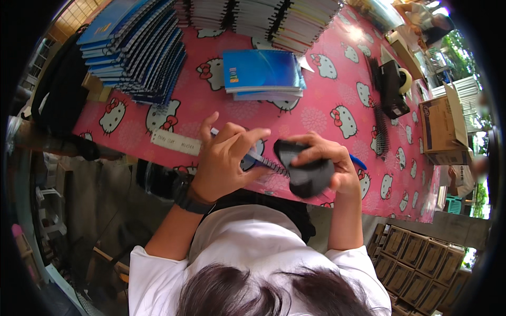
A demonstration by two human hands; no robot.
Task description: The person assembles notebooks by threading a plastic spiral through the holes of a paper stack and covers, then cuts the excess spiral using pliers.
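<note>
Over the table's near edge, my left hand [227, 152] grips a small spiral-bound notebook [254, 156], thumb below and fingers above. The notebook is tilted, and its black coil [273, 166] points toward my right hand [332, 160]. That hand is closed on a dark, rounded black object [311, 179] held against the coil's end. Motion blurs the black object, so its kind cannot be made out. A slim blue end [358, 161] sticks out behind my right hand; whether it is held or lies on the table is unclear.
Blue spiral notebooks [139, 50] are piled at the left, bound page stacks [255, 18] at the back. More blue notebooks [263, 69] lie mid-table. A tape dispenser [392, 89], black coils [381, 129] and an open cardboard box [445, 126] are at right. A labelled strip [175, 142] lies near my left hand.
</note>
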